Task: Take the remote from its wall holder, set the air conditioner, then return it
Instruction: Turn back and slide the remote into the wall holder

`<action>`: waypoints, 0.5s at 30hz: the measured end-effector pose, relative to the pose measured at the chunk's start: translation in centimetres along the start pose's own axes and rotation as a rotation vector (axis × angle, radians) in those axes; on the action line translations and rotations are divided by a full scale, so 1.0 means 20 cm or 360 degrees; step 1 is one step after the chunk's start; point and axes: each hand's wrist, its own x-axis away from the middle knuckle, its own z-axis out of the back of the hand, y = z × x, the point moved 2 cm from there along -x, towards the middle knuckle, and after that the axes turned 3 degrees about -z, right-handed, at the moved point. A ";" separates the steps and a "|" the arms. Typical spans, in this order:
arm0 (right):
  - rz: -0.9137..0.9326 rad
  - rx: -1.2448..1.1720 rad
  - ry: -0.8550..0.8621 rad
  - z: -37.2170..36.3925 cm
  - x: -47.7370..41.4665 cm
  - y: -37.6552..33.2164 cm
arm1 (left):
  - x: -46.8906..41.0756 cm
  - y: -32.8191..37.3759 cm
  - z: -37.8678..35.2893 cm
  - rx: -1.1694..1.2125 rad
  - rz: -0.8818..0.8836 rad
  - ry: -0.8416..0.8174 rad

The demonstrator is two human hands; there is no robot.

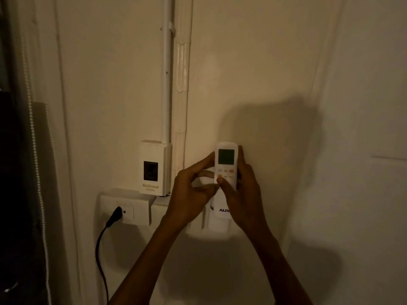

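A white remote (226,159) with a grey screen and small coloured buttons stands upright against the wall, its lower end inside a white wall holder (218,225) marked with dark letters. My right hand (242,194) wraps the remote's right side, thumb on the buttons. My left hand (191,192) touches the remote's left edge with its fingertips, fingers curled. The air conditioner is out of view.
Left of the holder is a white wall socket plate (127,208) with a black plug and cable (103,245) hanging down. Above it sits a white box (154,168) with a dark insert. A pipe and trunking (176,73) run up the wall. A bead chain (37,172) hangs at far left.
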 end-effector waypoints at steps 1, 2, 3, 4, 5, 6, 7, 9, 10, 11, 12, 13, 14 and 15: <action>0.0032 0.0013 0.0019 0.00 -0.01 0.00 | -0.01 0.00 -0.01 0.0011 -0.0018 -0.0004; 0.0059 0.0025 0.0032 0.01 -0.01 0.01 | -0.01 -0.01 -0.01 0.0024 -0.0030 -0.0011; 0.0075 0.0037 0.0038 0.01 -0.01 0.01 | -0.01 -0.01 -0.02 0.0033 -0.0041 -0.0016; 0.0080 0.0046 0.0043 0.01 -0.01 0.01 | -0.02 -0.02 -0.02 0.0042 -0.0053 -0.0015; 0.0084 0.0048 0.0050 0.02 -0.02 0.01 | -0.02 -0.02 -0.02 0.0050 -0.0069 -0.0012; 0.0089 0.0049 0.0063 0.02 -0.02 0.02 | -0.03 -0.02 -0.02 0.0060 -0.0081 -0.0011; 0.0096 0.0053 0.0077 0.02 -0.03 0.02 | -0.04 -0.02 -0.02 0.0072 -0.0089 -0.0011; 0.0120 0.0078 0.0118 0.02 -0.05 0.02 | -0.07 -0.01 -0.02 0.0111 -0.0080 -0.0019; 0.0136 0.0098 0.0144 0.02 -0.05 0.02 | -0.08 -0.02 -0.01 0.0130 -0.0070 -0.0027; 0.0150 0.0122 0.0169 0.02 -0.05 0.01 | -0.09 -0.02 -0.01 0.0143 -0.0064 -0.0036; 0.0165 0.0150 0.0193 0.02 -0.05 0.01 | -0.09 -0.02 -0.01 0.0152 -0.0062 -0.0041; 0.0180 0.0179 0.0215 0.01 -0.04 0.01 | -0.08 -0.03 -0.01 0.0155 -0.0063 -0.0042; 0.0194 0.0205 0.0232 0.00 -0.03 0.01 | -0.08 -0.04 0.00 0.0152 -0.0066 -0.0038; 0.0205 0.0230 0.0244 0.00 -0.02 0.01 | -0.08 -0.05 0.00 0.0145 -0.0068 -0.0033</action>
